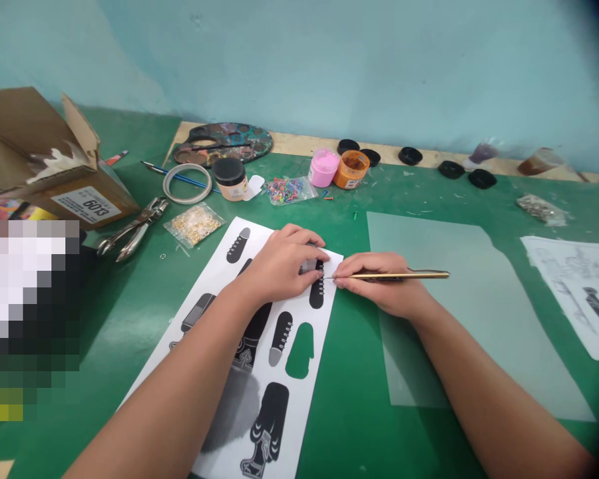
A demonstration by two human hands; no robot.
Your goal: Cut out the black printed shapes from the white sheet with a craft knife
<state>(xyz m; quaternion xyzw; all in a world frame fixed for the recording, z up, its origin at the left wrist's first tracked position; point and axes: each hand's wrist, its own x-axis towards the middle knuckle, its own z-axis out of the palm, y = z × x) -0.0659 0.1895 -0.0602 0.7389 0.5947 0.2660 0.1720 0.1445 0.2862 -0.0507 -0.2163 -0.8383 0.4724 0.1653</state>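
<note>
A long white sheet (324, 372) printed with black and grey shapes lies on the green table. One shoe-like shape is cut out of it, and green shows through the hole. My left hand (290, 263) rests open on the upper right part of the sheet, fingers spread, partly covering a black laced shoe shape (318, 297). Just right of it, my right hand (387, 283) is closed around a slim gold craft knife (422, 275), held almost level. Its thin tip points left at the sheet's right edge, beside the shoe shape; exact contact cannot be seen.
A translucent sheet (439, 359) lies under my right forearm, with printed paper (574, 279) beyond. Along the back are paint jars (323, 167), black lids, a palette (249, 143) and bead bags. A hole punch (140, 229) and cardboard box (64, 193) are left, near a blurred-out area.
</note>
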